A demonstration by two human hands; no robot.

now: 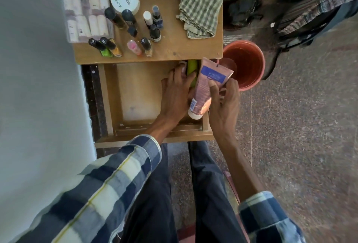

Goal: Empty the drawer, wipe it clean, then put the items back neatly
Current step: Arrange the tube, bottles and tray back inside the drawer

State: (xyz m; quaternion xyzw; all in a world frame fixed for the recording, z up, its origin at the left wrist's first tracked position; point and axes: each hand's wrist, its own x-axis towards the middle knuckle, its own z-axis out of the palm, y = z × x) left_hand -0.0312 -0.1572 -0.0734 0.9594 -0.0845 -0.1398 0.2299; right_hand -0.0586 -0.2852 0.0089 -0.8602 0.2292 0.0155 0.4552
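Pink tube (pixel 205 87) with blue label, white cap.

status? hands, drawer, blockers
Right hand grips pink tube, lowering it at the right side of the drawer. Left hand rests on green tube. Bottles on tabletop. No blockers.

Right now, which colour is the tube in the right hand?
Pink tube, with a blue label; head view.
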